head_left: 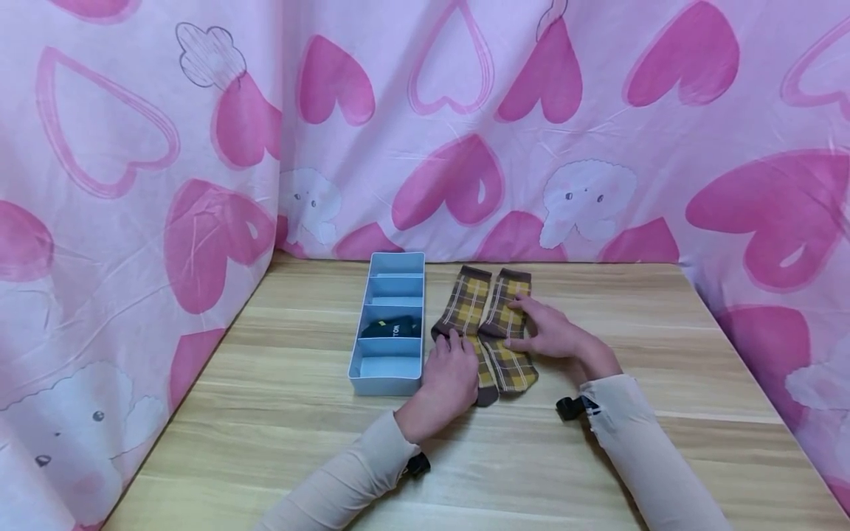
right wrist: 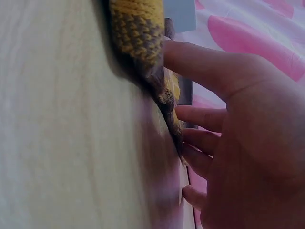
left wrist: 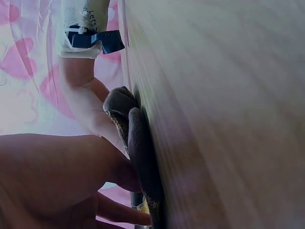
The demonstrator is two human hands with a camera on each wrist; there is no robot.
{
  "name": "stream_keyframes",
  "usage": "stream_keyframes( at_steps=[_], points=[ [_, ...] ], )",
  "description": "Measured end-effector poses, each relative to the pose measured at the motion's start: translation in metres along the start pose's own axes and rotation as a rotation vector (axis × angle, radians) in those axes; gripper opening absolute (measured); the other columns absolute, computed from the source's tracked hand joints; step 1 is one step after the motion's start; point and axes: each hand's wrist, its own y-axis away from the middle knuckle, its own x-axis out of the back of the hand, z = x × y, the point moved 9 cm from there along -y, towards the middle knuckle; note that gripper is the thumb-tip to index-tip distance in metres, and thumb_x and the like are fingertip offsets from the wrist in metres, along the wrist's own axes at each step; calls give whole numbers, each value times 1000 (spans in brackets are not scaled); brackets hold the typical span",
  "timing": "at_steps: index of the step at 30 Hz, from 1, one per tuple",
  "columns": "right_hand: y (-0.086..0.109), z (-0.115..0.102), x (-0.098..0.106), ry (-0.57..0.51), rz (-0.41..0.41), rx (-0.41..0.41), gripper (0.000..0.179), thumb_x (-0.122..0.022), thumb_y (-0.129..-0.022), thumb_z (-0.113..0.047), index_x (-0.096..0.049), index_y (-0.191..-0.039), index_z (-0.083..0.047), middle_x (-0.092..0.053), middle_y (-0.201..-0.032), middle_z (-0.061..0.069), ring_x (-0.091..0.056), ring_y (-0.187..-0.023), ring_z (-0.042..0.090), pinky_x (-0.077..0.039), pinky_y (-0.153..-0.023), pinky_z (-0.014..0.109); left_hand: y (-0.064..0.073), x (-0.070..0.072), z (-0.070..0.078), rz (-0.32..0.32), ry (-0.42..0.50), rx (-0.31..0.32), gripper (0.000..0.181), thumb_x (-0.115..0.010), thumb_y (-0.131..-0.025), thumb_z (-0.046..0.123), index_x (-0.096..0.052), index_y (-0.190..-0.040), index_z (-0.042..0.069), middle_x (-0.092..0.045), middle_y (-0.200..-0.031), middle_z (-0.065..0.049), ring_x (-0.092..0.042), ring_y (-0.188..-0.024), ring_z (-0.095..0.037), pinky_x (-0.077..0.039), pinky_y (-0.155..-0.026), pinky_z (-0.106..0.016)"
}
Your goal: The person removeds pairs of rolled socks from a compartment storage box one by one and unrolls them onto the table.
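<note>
Two plaid socks in yellow and brown lie flat side by side on the wooden table, cuffs pointing away. My left hand (head_left: 451,375) rests over the foot of the left sock (head_left: 467,296), covering part of it. On the right sock (head_left: 514,361), my right hand (head_left: 558,332) touches the outer edge with thumb and fingers spread. The left wrist view shows the left hand (left wrist: 62,171) against the dark sock toe (left wrist: 143,148). In the right wrist view, the right hand (right wrist: 257,119) has its thumb at the knitted sock (right wrist: 138,33).
Left of the socks stands a light blue divided box (head_left: 385,385). One of its compartments holds a folded dark green sock (head_left: 388,327). The wooden table (head_left: 265,435) meets a pink heart-patterned curtain (head_left: 425,125) at the back and sides.
</note>
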Motion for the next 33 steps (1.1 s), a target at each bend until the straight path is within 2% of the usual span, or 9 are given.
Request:
stream_keyframes(
  at_steps=[5,7,10,13,17,21,25,33],
  points=[
    [0,-2,-4,-29,-31,7,94,-80,-79,-54,-39,-152,-10,-18,-167,20,-18,-153,42,-6,-121,67,1,4,0,22,45,-24,65,-65,-93,34,-47,-145,0,-43,-153,-24,-47,-136,-46,-47,-109,-50],
    [-1,-1,-5,-35,-37,6,94,-80,-80,-54,-39,-152,-11,-18,-167,19,-17,-153,42,-5,-121,67,1,10,2,74,65,-62,58,-65,-93,34,-52,-139,1,-49,-147,-21,-51,-132,-44,-48,-107,-49],
    [-1,0,-6,-44,-45,8,93,-81,-79,-53,-40,-152,-12,-19,-167,17,-17,-154,41,-3,-121,66,2,25,3,194,100,-137,46,-63,-94,33,-59,-130,5,-60,-135,-15,-60,-122,-36,-53,-100,-47],
    [-2,0,-7,-48,-44,14,92,-80,-80,-54,-41,-152,-12,-20,-167,17,-17,-154,40,-2,-121,66,4,40,3,281,142,-194,42,-61,-96,33,-60,-130,8,-65,-130,-11,-63,-116,-29,-56,-95,-44],
    [-5,-4,-4,-53,-8,33,84,-74,-85,-57,-46,-149,-11,-27,-164,18,-23,-152,41,-11,-121,66,2,51,-1,316,203,-225,39,-57,-99,32,-60,-132,11,-67,-126,-7,-64,-112,-24,-57,-94,-41],
    [-9,-17,2,-67,73,85,69,-68,-91,-52,-53,-143,-9,-36,-159,20,-30,-149,41,-22,-120,63,1,59,-6,360,230,-242,35,-54,-100,32,-62,-128,12,-70,-120,-5,-66,-106,-21,-58,-92,-38],
    [-11,-36,7,-95,133,149,58,-67,-94,-45,-57,-139,-10,-40,-156,20,-32,-148,40,-23,-120,63,-1,67,-14,397,245,-246,34,-56,-100,31,-62,-127,12,-70,-118,-6,-66,-107,-21,-58,-92,-37],
    [-10,-68,-1,-130,109,217,40,-65,-98,-36,-61,-135,-20,-49,-151,14,-36,-147,35,-28,-119,62,0,81,-31,437,336,-251,28,-62,-97,26,-66,-121,12,-72,-113,-4,-68,-104,-19,-59,-89,-35]
  ],
)
